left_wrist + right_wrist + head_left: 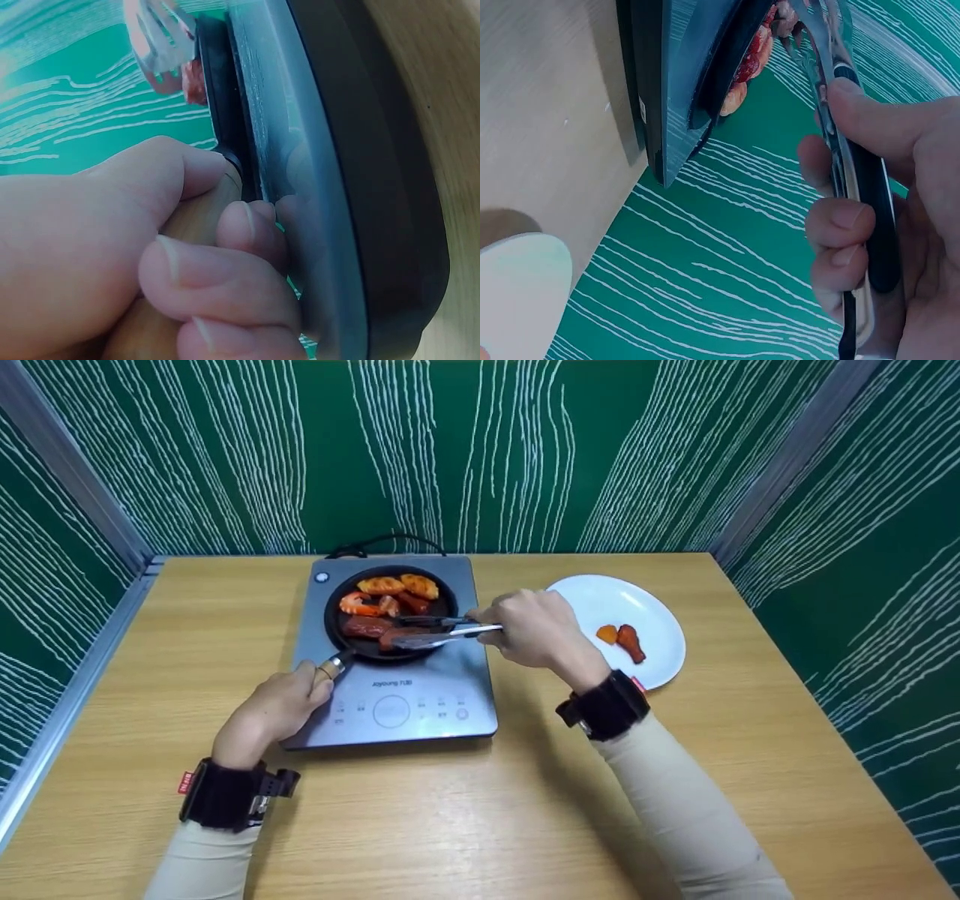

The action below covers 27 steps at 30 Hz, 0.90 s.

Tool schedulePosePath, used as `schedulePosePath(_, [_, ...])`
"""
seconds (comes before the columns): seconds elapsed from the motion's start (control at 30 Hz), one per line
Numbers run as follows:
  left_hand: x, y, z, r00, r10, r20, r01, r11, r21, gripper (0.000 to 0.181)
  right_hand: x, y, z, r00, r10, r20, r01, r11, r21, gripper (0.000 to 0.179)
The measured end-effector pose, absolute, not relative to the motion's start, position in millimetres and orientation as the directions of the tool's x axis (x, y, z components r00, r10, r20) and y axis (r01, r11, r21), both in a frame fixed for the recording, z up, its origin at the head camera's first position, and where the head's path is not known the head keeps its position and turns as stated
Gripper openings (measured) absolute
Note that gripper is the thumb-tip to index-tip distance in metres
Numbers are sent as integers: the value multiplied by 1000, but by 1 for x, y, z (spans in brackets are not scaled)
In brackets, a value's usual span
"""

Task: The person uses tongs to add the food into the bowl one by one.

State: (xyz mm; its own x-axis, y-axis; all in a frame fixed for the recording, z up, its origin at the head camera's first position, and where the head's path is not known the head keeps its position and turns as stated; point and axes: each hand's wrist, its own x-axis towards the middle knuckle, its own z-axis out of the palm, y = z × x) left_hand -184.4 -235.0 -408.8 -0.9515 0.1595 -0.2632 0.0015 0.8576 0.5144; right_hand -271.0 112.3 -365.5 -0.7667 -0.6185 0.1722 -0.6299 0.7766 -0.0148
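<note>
My left hand (279, 705) grips the wooden handle (202, 214) of a black frying pan (442, 649), which sits on an induction cooker. In my right hand (536, 626) is a pair of metal tongs (866, 202) with black grips, fingers curled round both arms. The tongs' ends reach over the near right part of the pan, right at a reddish-brown piece of meat (388, 640). Another meat piece (366, 626) lies to its left. Farther back in the pan are a shrimp (358, 604), two yellow-orange browned pieces (381, 585) and a drumstick (414, 603).
The grey induction cooker (322, 727) stands on a wooden table (420, 825), its black cord (397, 536) behind it. To the right, a white plate (660, 619) bears a small drumstick (631, 643) and an orange slice (607, 634). Green patterned panels (510, 457) enclose the table.
</note>
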Motion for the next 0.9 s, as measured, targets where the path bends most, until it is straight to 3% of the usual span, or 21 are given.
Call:
schedulePosePath(0.27, [-182, -235, -408, -959, 164, -232, 20, 854, 521, 24, -282, 100, -365, -757, -639, 134, -647, 762, -24, 34])
schedulePosePath(0.5, [-182, -233, -407, -956, 159, -248, 8, 855, 518, 25, -287, 101, -369, -762, -639, 100, -645, 762, -46, 21])
schedulePosePath(0.7, [-183, -233, -407, -954, 153, -256, 1, 860, 510, 25, -287, 102, -377, -748, -653, 119, -662, 747, -62, 36])
schedulePosePath(0.9, [-184, -233, -408, -955, 154, -254, 2, 858, 514, 26, -282, 103, -379, -746, -653, 129, -664, 744, -74, 38])
